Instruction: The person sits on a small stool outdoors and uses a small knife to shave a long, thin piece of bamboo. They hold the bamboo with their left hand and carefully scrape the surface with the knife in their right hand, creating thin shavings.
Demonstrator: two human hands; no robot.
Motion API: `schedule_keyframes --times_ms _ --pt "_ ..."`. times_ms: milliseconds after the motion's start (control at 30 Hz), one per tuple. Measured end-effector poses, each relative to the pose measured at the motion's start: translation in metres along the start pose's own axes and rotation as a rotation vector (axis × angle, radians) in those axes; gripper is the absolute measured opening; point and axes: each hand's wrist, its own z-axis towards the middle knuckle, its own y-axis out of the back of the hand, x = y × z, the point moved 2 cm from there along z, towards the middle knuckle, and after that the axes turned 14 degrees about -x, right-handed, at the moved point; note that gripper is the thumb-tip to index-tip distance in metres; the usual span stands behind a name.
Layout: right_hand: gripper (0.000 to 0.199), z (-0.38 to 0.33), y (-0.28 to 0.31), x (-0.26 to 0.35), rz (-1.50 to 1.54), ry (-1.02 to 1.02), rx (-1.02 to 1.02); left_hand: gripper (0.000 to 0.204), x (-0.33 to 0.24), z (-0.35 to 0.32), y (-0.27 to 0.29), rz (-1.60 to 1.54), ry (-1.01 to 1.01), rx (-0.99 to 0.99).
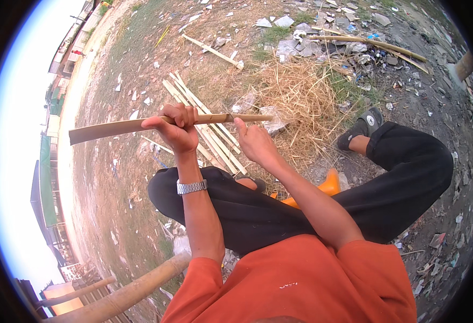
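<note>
A long split bamboo strip [112, 131] runs crosswise in front of me, its broad end at the left and its thinner, paler end at the right. My left hand [180, 126] is closed around its middle, with the thumb along the near edge and a metal watch on the wrist. Beside a dark node on the strip, my right hand [255, 142] is closed with its thumb tip against the strip. Its curled fingers are partly hidden. Several pale bamboo strips [215, 137] lie on the ground beneath my left hand.
A heap of dry straw-like shavings [301, 97] lies ahead. Bamboo pieces [371, 40] and litter lie beyond it. An orange object [328, 184] sits between my black-trousered legs. A thick bamboo pole [134, 285] crosses at lower left; another post [465, 65] stands far right.
</note>
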Motion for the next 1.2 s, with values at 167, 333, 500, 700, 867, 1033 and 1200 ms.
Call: schedule_keyframes --times_ms 167,333,500,700,867,1033,1200 --pt "0.075 0.006 0.006 -0.004 0.030 -0.048 -0.009 0.072 0.000 -0.002 -0.009 -0.001 -0.019 -0.003" --pt "0.075 0.000 -0.002 -0.009 0.029 0.015 -0.030 0.071 0.000 0.001 -0.004 -0.040 -0.019 0.116" --pt "0.074 0.017 -0.003 -0.068 -0.148 0.006 -0.168 0.071 -0.002 -0.003 -0.012 -0.034 -0.027 0.169" --pt "0.073 0.007 0.017 -0.027 0.036 0.023 -0.068 0.071 0.003 -0.005 -0.015 0.015 -0.044 0.142" --pt "0.072 0.015 -0.012 -0.053 -0.043 -0.007 -0.093 0.072 -0.001 -0.003 -0.007 0.001 -0.029 0.018" --pt "0.074 0.008 -0.021 -0.058 -0.020 -0.039 -0.089 0.072 0.003 -0.003 0.000 -0.009 -0.037 0.003" --pt "0.073 0.029 -0.024 -0.083 -0.050 -0.082 -0.051 0.073 0.001 -0.002 -0.002 0.007 -0.021 -0.056"
